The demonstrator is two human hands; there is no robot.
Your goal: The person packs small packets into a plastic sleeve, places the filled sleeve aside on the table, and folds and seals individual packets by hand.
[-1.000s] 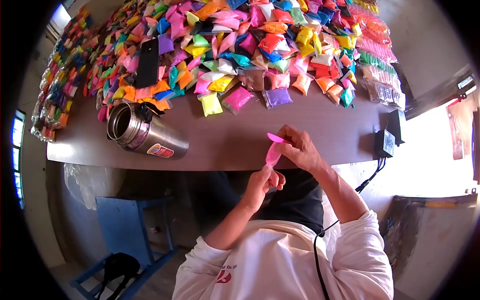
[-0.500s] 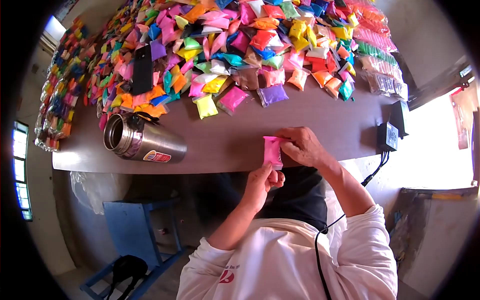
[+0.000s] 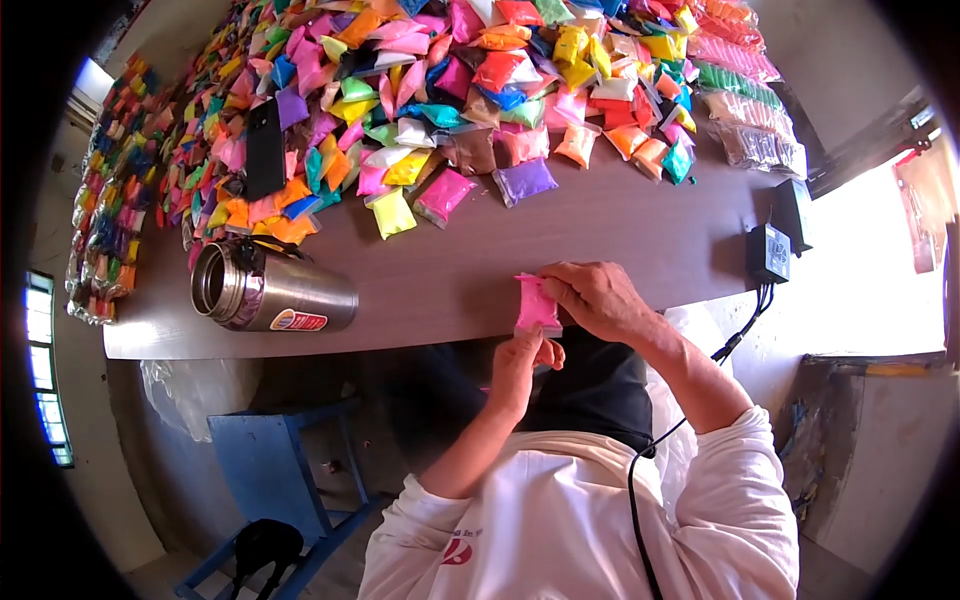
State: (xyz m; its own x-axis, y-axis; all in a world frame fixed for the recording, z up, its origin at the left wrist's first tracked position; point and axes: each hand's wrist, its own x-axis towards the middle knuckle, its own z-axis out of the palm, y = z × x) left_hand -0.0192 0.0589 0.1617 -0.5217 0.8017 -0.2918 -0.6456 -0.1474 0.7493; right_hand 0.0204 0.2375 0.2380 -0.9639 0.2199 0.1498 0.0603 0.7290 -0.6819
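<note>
A small pink packet [image 3: 537, 303] in clear plastic is held upright between my two hands, just above the table's front edge. My left hand [image 3: 518, 372] pinches its lower end between thumb and fingers. From the right, my right hand [image 3: 597, 298] grips its upper corner, fingers closed. Beyond them, the nearest packets on the table are a yellow packet [image 3: 391, 213], a magenta packet [image 3: 443, 196] and a purple packet [image 3: 525, 182]. Whatever lies behind my fingers is hidden.
A large heap of coloured packets [image 3: 400, 90] covers the back of the brown table [image 3: 620, 220]. A steel flask [image 3: 290, 290] lies at left, a black phone [image 3: 265, 150] on the heap. Packed rows [image 3: 745, 105] and a cabled black box [image 3: 769, 252] stand right. A blue chair [image 3: 262, 465] is below.
The whole view has shifted slightly. Both hands still hold the pink packet, and its upper part looks more crumpled under my right fingers.
</note>
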